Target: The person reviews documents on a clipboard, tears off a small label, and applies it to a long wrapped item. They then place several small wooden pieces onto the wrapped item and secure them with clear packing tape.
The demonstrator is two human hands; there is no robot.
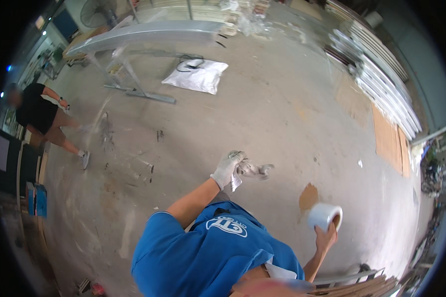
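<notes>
Left hand gloved and holding a spare glove, right hand on a roll of clear film.

Left hand (228, 167) is fisted around a loose grey glove (255, 171), centre frame. Right hand (326, 236), bare, is clamped on the stretch-film roll (323, 216) at 4 o'clock. White sack (197, 75) on the concrete floor (262, 114) at 12; another person (39, 116) at 9.

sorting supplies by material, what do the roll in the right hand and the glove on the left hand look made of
Roll: looks like clear plastic stretch film, glossy and whitish, wound on a brown, probably cardboard, core. Glove: seems knitted fabric, matte off-white with a ribbed cuff; the fibre itself cannot be told.
</notes>
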